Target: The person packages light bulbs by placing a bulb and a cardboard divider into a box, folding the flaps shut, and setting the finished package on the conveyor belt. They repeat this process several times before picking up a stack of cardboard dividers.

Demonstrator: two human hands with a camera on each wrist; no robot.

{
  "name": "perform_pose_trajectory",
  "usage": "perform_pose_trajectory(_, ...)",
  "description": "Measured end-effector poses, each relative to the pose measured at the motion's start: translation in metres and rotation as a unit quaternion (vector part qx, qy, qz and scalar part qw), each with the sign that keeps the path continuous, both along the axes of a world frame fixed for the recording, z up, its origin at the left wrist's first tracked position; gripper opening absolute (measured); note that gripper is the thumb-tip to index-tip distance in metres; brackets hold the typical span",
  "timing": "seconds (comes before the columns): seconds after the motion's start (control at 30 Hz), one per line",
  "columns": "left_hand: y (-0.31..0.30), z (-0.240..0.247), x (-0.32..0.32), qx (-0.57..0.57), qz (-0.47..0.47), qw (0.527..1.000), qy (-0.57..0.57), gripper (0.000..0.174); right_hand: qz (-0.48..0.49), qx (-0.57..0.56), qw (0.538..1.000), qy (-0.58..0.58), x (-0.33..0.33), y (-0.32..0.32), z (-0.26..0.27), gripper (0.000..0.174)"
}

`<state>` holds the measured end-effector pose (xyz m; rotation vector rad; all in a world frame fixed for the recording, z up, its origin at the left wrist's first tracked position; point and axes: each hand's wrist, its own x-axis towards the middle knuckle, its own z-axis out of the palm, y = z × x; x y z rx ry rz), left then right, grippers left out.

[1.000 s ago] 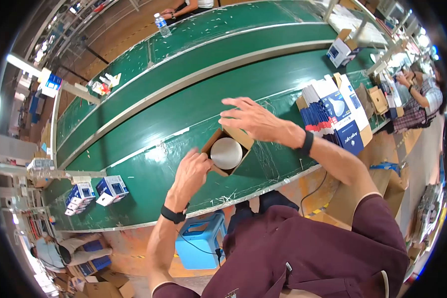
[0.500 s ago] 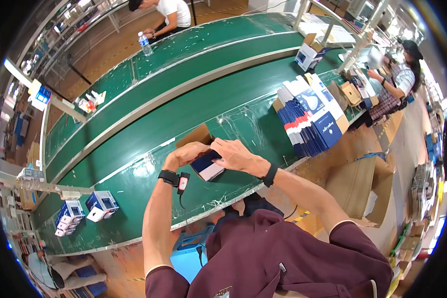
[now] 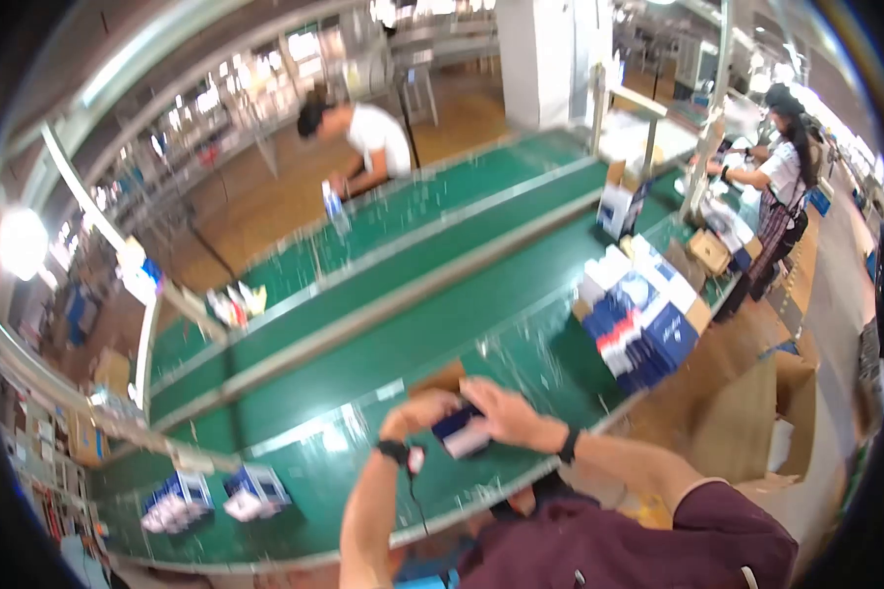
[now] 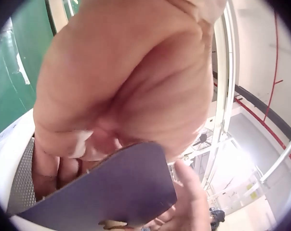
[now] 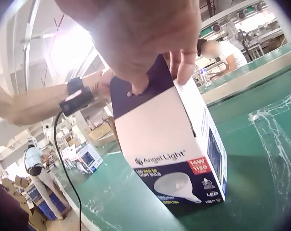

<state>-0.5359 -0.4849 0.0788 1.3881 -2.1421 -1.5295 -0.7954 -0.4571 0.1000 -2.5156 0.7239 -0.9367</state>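
Note:
A light bulb box (image 5: 160, 134), white and dark blue with a bulb picture, stands on the green table between both hands. My right hand (image 3: 506, 412) grips its top; in the right wrist view the thumb (image 5: 139, 85) presses the dark blue flap while fingers reach over the side. From the other side my left hand (image 3: 424, 412) holds the top edge, its fingers curled in behind the blue flap (image 4: 112, 192) in the left wrist view. Beside them shows a grey dimpled surface (image 4: 24, 173). A brown cardboard flap (image 3: 440, 377) rises behind the hands. The box's inside is mostly hidden.
Flattened blue-and-white cartons (image 3: 638, 324) are stacked at the right. Finished-looking boxes (image 3: 255, 491) stand at the left end of the table (image 3: 324, 491). A raised rail (image 3: 363, 324) runs along it. A large open carton (image 3: 756, 422) sits lower right; other people work beyond.
One second ago the box was open with a round pale bulb face showing and the right hand above it. Both hands then came together over its top; the head view has tilted upward.

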Motion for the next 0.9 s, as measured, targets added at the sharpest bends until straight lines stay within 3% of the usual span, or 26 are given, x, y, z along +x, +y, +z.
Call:
perform_pose_trajectory(0.03,-0.002,-0.035,0.004,0.071,0.015,0.994,0.085,0.029,0.041,-0.044,0.998,0.034,-0.003,-0.004,-0.012,0.089)
perform_pose_trajectory(0.07,0.005,0.003,-0.002,0.078,-0.036,0.994,0.068,0.03,0.023,-0.022,0.994,0.102,-0.01,0.015,-0.003,0.09)
perform_pose_trajectory(0.13,0.006,-0.002,-0.007,0.292,-0.007,0.944,0.154,0.034,-0.001,-0.043,0.993,0.11,-0.011,0.022,-0.006,0.096)
perform_pose_trajectory(0.2,0.001,-0.01,-0.003,0.318,0.012,0.935,0.158,0.038,-0.034,-0.021,0.996,0.078,-0.003,0.026,-0.006,0.086)
perform_pose_trajectory(0.27,-0.001,-0.018,-0.001,0.267,-0.008,0.956,0.121,0.033,-0.035,-0.025,0.997,0.061,0.003,0.03,-0.006,0.083)
perform_pose_trajectory(0.33,0.006,0.012,-0.011,0.242,-0.008,0.967,0.074,0.031,-0.03,-0.034,0.998,0.052,0.004,0.029,-0.008,0.081)
perform_pose_trajectory(0.47,-0.002,-0.011,-0.011,0.182,-0.031,0.983,-0.002,0.03,-0.021,-0.045,0.995,0.09,0.0,0.031,-0.004,0.086)
perform_pose_trajectory(0.53,0.005,-0.04,0.001,0.135,-0.056,0.986,0.076,0.032,-0.029,-0.05,0.992,0.108,0.0,0.029,0.004,0.091)
perform_pose_trajectory(0.67,0.015,-0.069,0.004,0.109,-0.006,0.993,0.038,0.034,-0.02,-0.057,0.991,0.123,0.003,0.025,0.0,0.093)
perform_pose_trajectory(0.77,0.014,-0.12,0.017,0.102,0.084,0.99,0.046,0.036,0.036,-0.071,0.995,0.063,-0.001,0.02,0.005,0.077)
perform_pose_trajectory(0.8,0.016,-0.095,0.008,0.088,0.091,0.99,0.062,0.037,0.04,-0.065,0.994,0.075,-0.001,0.019,0.003,0.069)
perform_pose_trajectory(0.83,0.021,-0.071,-0.005,-0.027,-0.003,0.997,0.076,0.033,0.041,-0.061,0.994,0.087,-0.001,0.017,0.001,0.062)
perform_pose_trajectory(0.87,0.027,-0.005,-0.017,-0.065,0.012,0.996,-0.065,0.024,0.042,-0.055,0.992,0.101,-0.003,0.014,-0.001,0.055)
perform_pose_trajectory(0.9,0.028,0.038,-0.016,-0.035,0.047,0.996,-0.072,0.017,0.037,-0.048,0.993,0.098,-0.002,0.013,-0.001,0.043)
